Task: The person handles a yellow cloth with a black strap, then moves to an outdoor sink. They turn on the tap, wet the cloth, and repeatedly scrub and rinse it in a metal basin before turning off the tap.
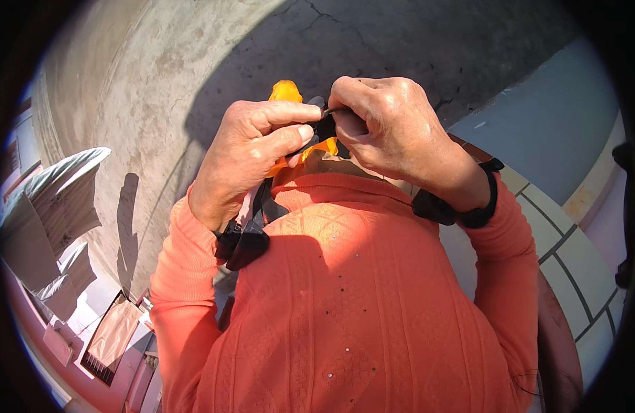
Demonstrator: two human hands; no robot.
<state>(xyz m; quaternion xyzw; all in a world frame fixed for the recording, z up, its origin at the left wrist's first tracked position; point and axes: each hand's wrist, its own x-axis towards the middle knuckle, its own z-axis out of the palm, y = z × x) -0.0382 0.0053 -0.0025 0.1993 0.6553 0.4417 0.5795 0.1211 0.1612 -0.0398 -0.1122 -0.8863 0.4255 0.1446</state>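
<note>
My left hand [261, 144] and my right hand [395, 124] meet just beyond the collar of an orange knitted sweater [343, 248]. Thumb and forefinger of the left hand pinch a small black item [323, 126], whose kind I cannot tell. Curled fingers of the right hand hold a thin dark strand [332, 110] at the same item. Bright yellow-orange material [285, 92] shows behind and below the fingers. Each wrist wears a black strap with a dark box-shaped device, on the left [245, 245] and on the right [436, 206].
Cracked concrete ground [152, 67] lies beyond the hands, partly in shadow. Light tiles with dark joints [565, 258] are at the right, beside a smooth grey surface [549, 124]. Hanging cloths [54, 217] and a pink wall [49, 356] appear at the left.
</note>
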